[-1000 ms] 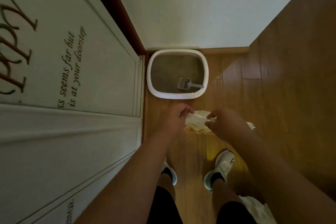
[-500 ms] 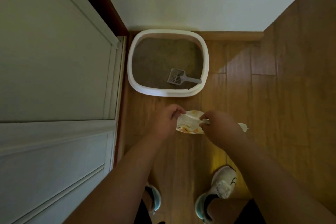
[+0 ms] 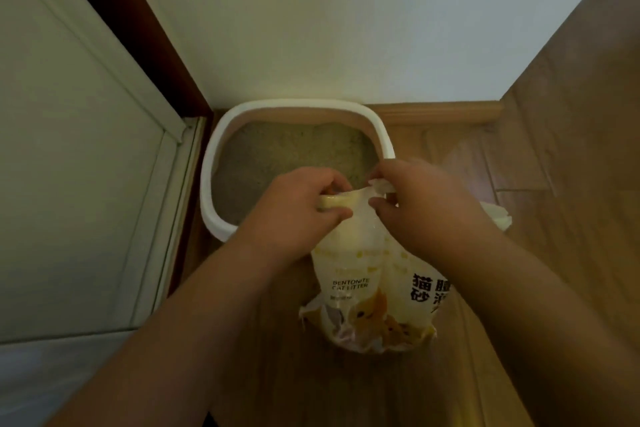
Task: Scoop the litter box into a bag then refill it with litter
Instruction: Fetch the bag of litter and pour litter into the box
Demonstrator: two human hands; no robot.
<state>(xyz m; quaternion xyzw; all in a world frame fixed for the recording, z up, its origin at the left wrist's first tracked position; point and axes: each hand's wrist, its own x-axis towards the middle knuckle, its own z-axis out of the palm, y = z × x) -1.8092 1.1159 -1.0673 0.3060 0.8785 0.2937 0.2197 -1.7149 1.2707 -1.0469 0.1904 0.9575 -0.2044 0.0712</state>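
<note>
Pale yellow plastic cat litter bag (image 3: 372, 288), one, centre to lower centre of frame, held upright: long axis near vertical in frame, top edge toward the litter box, bottom end nearest the camera, over the wooden plank floor (image 3: 540, 253). Whether bottom touches floor: cannot tell. Printed side facing camera. Legible: "BENTONITE CAT LITTER", plus large dark Chinese characters to the right, partly hidden by right forearm. Orange cat picture near the bottom.

Left hand (image 3: 298, 210) clenched round the bunched top edge of the bag, thumb underneath. Right hand (image 3: 420, 204) pinching the top edge just beside it, a crumpled white bit of the bag sticking up between the fingers. Two hands, both on the bag, close together.

White-rimmed rounded-rectangular plastic litter box (image 3: 211, 163), one, upper centre, in the corner against the white wall (image 3: 329, 21), long axis running left-right. Grey-beige granular litter (image 3: 291, 152) inside, near side hidden behind hands.

White panelled door (image 3: 76, 149) filling left of frame. White crumpled plastic (image 3: 498, 215) poking out behind right wrist, mostly hidden.
</note>
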